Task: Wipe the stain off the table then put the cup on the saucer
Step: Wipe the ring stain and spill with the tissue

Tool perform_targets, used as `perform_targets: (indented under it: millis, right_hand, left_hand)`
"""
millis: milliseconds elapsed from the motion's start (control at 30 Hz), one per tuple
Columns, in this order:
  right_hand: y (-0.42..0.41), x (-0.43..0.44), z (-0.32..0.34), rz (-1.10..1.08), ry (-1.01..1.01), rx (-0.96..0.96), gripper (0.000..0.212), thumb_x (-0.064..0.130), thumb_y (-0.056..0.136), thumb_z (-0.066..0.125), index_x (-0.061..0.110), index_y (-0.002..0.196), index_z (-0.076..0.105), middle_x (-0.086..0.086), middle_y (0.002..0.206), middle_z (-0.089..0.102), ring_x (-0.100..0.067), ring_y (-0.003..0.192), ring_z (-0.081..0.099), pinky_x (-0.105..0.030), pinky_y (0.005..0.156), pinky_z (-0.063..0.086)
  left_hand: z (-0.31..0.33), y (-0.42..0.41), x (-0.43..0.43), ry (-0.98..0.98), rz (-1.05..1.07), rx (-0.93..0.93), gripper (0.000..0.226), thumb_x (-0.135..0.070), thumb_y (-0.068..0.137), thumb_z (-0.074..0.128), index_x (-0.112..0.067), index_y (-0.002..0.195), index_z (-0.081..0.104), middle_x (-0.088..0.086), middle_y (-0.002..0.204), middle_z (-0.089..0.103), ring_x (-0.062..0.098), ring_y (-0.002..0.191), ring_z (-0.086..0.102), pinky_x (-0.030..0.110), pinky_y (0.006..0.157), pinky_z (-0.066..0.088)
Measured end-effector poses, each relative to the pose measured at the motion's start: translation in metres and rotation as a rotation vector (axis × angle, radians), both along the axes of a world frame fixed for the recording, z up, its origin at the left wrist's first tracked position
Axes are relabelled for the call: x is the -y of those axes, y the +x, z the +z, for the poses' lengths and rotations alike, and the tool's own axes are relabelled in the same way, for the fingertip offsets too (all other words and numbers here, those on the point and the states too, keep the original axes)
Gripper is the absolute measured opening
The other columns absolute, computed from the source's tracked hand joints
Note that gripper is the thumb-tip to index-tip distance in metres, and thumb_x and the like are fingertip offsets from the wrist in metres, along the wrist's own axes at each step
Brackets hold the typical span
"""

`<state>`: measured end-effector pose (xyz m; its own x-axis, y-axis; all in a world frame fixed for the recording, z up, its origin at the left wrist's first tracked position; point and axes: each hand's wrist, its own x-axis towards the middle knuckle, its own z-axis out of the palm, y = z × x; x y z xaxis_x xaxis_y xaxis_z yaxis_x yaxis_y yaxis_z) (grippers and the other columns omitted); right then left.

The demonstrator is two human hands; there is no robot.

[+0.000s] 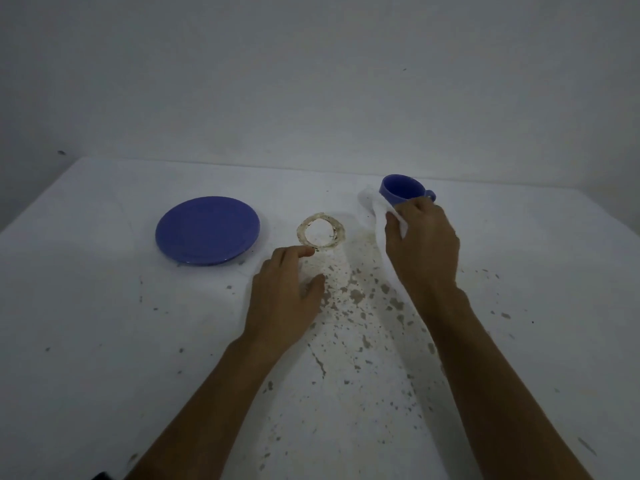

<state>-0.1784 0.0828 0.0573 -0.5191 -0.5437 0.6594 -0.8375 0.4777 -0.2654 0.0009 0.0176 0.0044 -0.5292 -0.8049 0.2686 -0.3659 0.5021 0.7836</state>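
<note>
Forearms: both bare, reaching in from the near edge over the speckled middle of the table [104, 306].
Left hand [282, 299]: resting on the table, fingers loosely spread and holding nothing; the forefinger tip lies right at the near rim of the stain.
Right hand [420, 237]: further out, fingers closed down on a white cloth [375, 206], pinching it against the table just in front of the cup.
Cloth: crumpled, white, spilling out to the left of the right hand and touching the cup's near side.
Stain [321, 233]: a brownish ring, unwiped, between the two hands and between saucer and cup; a faint brown smear trails from it toward the near right.
Cup [403, 190]: blue, upright, standing on the table toward the far right, its handle pointing right, just behind the right hand.
Saucer [207, 230]: blue, flat on the table to the left of the ring, close to it but not touching, well apart from the cup.
Table: white, with grey chips and specks scattered thickly down the middle toward the near edge.
Wall [311, 81]: plain, pale, right behind the table.
</note>
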Motion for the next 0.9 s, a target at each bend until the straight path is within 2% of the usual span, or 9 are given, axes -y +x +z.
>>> perform_targets:
  millis: [67, 167, 233, 333, 400, 533, 733, 833, 900]
  right_hand:
    - [0.008, 0.003, -0.008, 0.097, 0.121, -0.047, 0.015, 0.011, 0.090, 0.060, 0.007, 0.103, 0.065, -0.015, 0.101, 0.071, -0.026, 0.083, 0.067, -0.037, 0.079, 0.054]
    - [0.018, 0.006, -0.028, 0.249, 0.491, 0.119, 0.046, 0.007, 0.083, 0.067, 0.017, 0.126, 0.056, -0.009, 0.137, 0.054, -0.024, 0.122, 0.053, -0.040, 0.104, 0.039]
    - [0.020, 0.005, -0.036, 0.284, 0.632, 0.165, 0.062, 0.012, 0.080, 0.070, 0.021, 0.136, 0.045, -0.004, 0.147, 0.042, -0.021, 0.131, 0.043, -0.039, 0.107, 0.035]
    - [0.020, 0.002, -0.039, 0.306, 0.657, 0.126, 0.061, 0.021, 0.085, 0.063, 0.025, 0.140, 0.037, -0.004, 0.150, 0.038, -0.023, 0.135, 0.038, -0.043, 0.109, 0.032]
    - [0.019, 0.004, -0.039, 0.332, 0.674, 0.118, 0.052, 0.028, 0.092, 0.047, 0.025, 0.142, 0.034, -0.004, 0.152, 0.033, -0.023, 0.139, 0.032, -0.045, 0.112, 0.024]
    - [0.020, 0.007, -0.041, 0.341, 0.672, 0.230, 0.049, 0.038, 0.101, 0.021, 0.020, 0.146, 0.027, -0.002, 0.156, 0.025, -0.020, 0.143, 0.023, -0.033, 0.113, 0.012]
    - [0.027, 0.015, -0.044, 0.502, 0.645, 0.262, 0.047, 0.028, 0.102, 0.027, 0.017, 0.147, 0.022, -0.004, 0.157, 0.019, -0.018, 0.145, 0.015, -0.021, 0.108, 0.000]
    - [0.021, 0.007, -0.045, 0.516, 0.613, 0.314, 0.045, 0.020, 0.100, 0.037, 0.023, 0.145, 0.030, -0.002, 0.154, 0.030, -0.018, 0.141, 0.028, -0.025, 0.109, 0.011]
    - [0.013, 0.004, -0.043, 0.450, 0.625, 0.335, 0.054, 0.015, 0.096, 0.049, 0.026, 0.145, 0.031, -0.001, 0.153, 0.033, -0.020, 0.139, 0.032, -0.030, 0.111, 0.017]
  left_hand:
    - [-0.001, 0.000, 0.000, -0.046, 0.001, 0.045, 0.038, -0.029, 0.086, 0.061, -0.024, 0.123, 0.050, -0.005, 0.128, 0.054, 0.016, 0.115, 0.049, 0.040, 0.100, 0.042]
    - [-0.002, -0.001, 0.000, -0.070, 0.010, 0.086, 0.037, -0.031, 0.086, 0.060, -0.024, 0.121, 0.053, -0.004, 0.128, 0.055, 0.016, 0.115, 0.048, 0.034, 0.099, 0.039]
    - [-0.003, -0.001, 0.001, -0.086, 0.011, 0.114, 0.035, -0.032, 0.086, 0.060, -0.024, 0.120, 0.054, -0.004, 0.127, 0.055, 0.016, 0.115, 0.048, 0.032, 0.097, 0.037]
    - [-0.004, -0.002, 0.002, -0.109, 0.005, 0.151, 0.034, -0.034, 0.085, 0.060, -0.025, 0.118, 0.055, -0.003, 0.126, 0.056, 0.017, 0.115, 0.048, 0.035, 0.098, 0.039]
    - [-0.006, -0.003, 0.003, -0.125, -0.003, 0.166, 0.034, -0.034, 0.085, 0.060, -0.025, 0.117, 0.057, -0.003, 0.125, 0.057, 0.018, 0.115, 0.047, 0.038, 0.098, 0.040]
    - [-0.007, -0.003, 0.002, -0.151, -0.004, 0.182, 0.032, -0.036, 0.084, 0.059, -0.027, 0.115, 0.058, -0.005, 0.123, 0.057, 0.017, 0.115, 0.046, 0.035, 0.095, 0.036]
    - [-0.008, -0.008, 0.005, -0.171, 0.005, 0.216, 0.031, -0.034, 0.086, 0.056, -0.024, 0.115, 0.057, -0.002, 0.124, 0.057, 0.020, 0.113, 0.045, 0.034, 0.092, 0.034]
    - [-0.008, -0.008, 0.005, -0.156, 0.008, 0.218, 0.031, -0.034, 0.086, 0.056, -0.024, 0.115, 0.057, -0.002, 0.124, 0.056, 0.020, 0.115, 0.045, 0.037, 0.094, 0.036]
    - [-0.006, -0.008, 0.005, -0.155, 0.008, 0.211, 0.030, -0.034, 0.084, 0.057, -0.026, 0.113, 0.058, -0.004, 0.124, 0.056, 0.019, 0.114, 0.045, 0.036, 0.093, 0.035]
